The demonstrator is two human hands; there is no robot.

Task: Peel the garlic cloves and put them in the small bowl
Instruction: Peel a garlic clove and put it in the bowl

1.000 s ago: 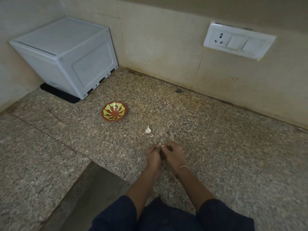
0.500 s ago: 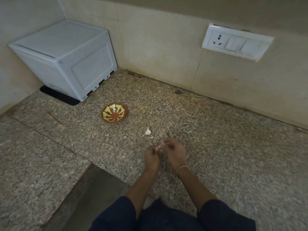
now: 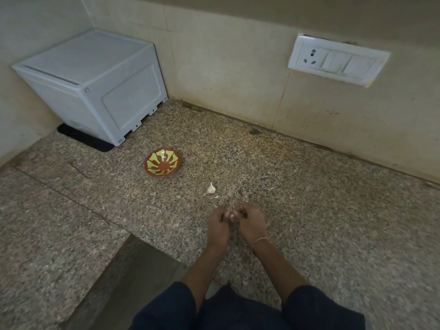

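Note:
My left hand (image 3: 217,226) and my right hand (image 3: 252,222) meet low over the granite counter, and their fingertips pinch a pale garlic clove (image 3: 230,214) between them. A white garlic bulb piece (image 3: 211,188) lies on the counter just beyond the hands, with small skin flakes beside it. The small red bowl with a yellow-green pattern (image 3: 163,162) sits further off to the left; I see nothing in it.
A white plastic box (image 3: 95,84) stands in the back left corner on a black mat. A switch and socket plate (image 3: 338,60) is on the tiled wall at right. The counter edge drops away at the lower left (image 3: 133,265).
Both hands have closed back together on the clove after parting slightly half a second ago. The bowl and the bulb piece have not moved.

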